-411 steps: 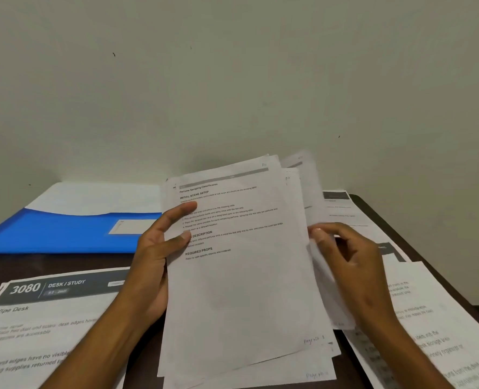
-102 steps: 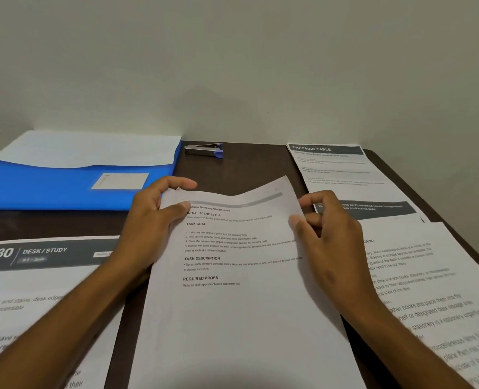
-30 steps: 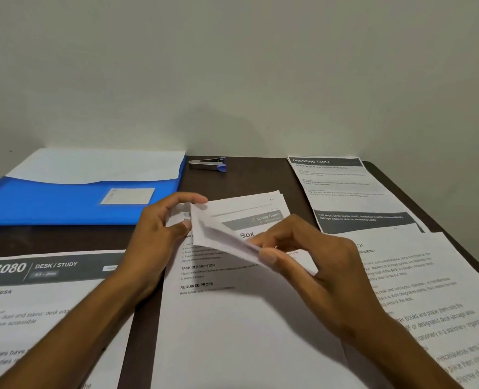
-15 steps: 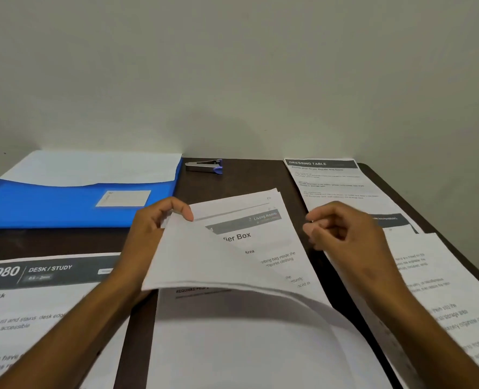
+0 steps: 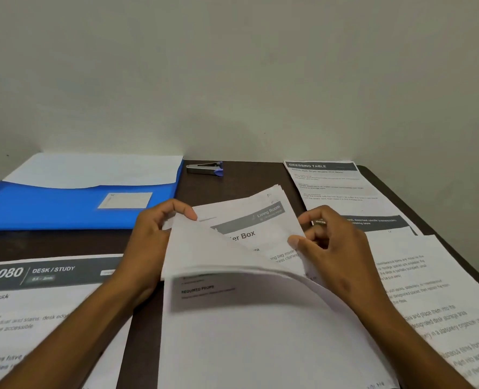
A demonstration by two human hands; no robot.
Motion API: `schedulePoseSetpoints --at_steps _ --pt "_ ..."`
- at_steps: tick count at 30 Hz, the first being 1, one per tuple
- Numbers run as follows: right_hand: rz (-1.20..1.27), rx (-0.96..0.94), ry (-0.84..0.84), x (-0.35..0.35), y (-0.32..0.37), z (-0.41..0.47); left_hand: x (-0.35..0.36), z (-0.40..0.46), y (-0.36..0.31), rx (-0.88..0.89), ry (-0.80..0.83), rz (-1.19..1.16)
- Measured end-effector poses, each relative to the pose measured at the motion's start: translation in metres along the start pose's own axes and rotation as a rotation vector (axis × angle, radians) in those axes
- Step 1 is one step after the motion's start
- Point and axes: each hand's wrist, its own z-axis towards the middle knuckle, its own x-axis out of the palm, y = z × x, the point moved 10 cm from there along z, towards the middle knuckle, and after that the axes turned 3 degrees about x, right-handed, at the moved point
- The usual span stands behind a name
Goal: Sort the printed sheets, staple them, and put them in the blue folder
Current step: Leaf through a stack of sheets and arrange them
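Sorting unfinished: left grip (image 5: 159, 237) pinching white printed sheet (image 5: 204, 256); right grip (image 5: 331, 248) curled, empty; grey stapler (image 5: 204, 168) at twelve o'clock, blue plastic folder (image 5: 64, 206) at ten, unused.

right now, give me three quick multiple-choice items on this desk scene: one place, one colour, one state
1. Where is the stapler?
A. at the desk's far edge, right of the folder
B. on the folder
C. in the right hand

2. What colour is the folder?
A. red
B. blue
C. green

3. What is the left hand doing?
A. resting flat on the desk
B. holding the stapler
C. pinching the corner of the top sheet and peeling it back

Answers: 1 A, it lies by the wall beside the folder. 2 B, its cover is blue. 3 C, the sheet curls back, showing the page beneath.
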Motion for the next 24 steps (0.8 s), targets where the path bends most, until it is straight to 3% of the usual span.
schedulePoseSetpoints --at_steps 7,15,24 --pt "-0.146 -0.083 -0.115 -0.007 0.008 0.002 0.003 -0.003 0.001 -0.032 -0.016 -0.016" --pt "-0.046 -0.165 -0.268 -0.024 0.019 -0.009 0.002 -0.001 0.003 -0.04 -0.023 -0.022" --pt "0.411 -0.033 -0.061 -0.004 0.006 -0.008 0.002 -0.003 0.009 -0.131 -0.026 -0.06"
